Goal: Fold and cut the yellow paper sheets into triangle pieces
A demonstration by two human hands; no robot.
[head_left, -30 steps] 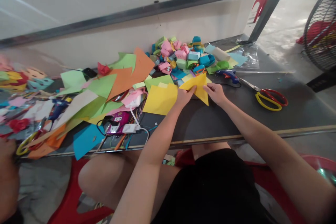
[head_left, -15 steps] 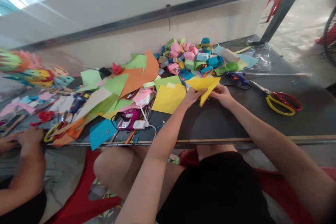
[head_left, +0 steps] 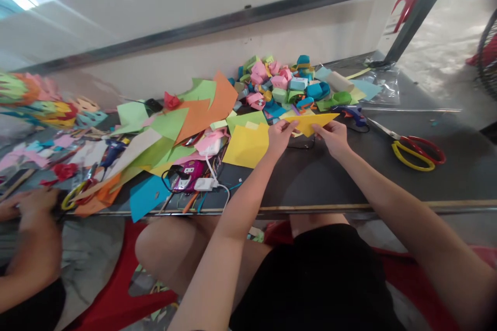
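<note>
A folded yellow paper sheet (head_left: 310, 122) is held flat just above the dark table (head_left: 388, 181). My left hand (head_left: 280, 137) pinches its left end and my right hand (head_left: 332, 136) pinches its right side. A second yellow sheet (head_left: 246, 146) lies on the table just left of my left hand. Behind the held paper sits a heap of small folded paper pieces (head_left: 285, 83) in pink, blue and green.
Red-and-yellow scissors (head_left: 415, 151) lie to the right, with a blue glue gun (head_left: 351, 112) behind my right hand. Loose coloured sheets (head_left: 171, 124), a white charger (head_left: 204, 184) and cables cover the left. Another person's hands (head_left: 27, 207) work at the far left.
The yellow paper has gone from a hanging triangle to a narrower, flatter fold, raised slightly away from me. The view has swung left, bringing the other person's hands into view.
</note>
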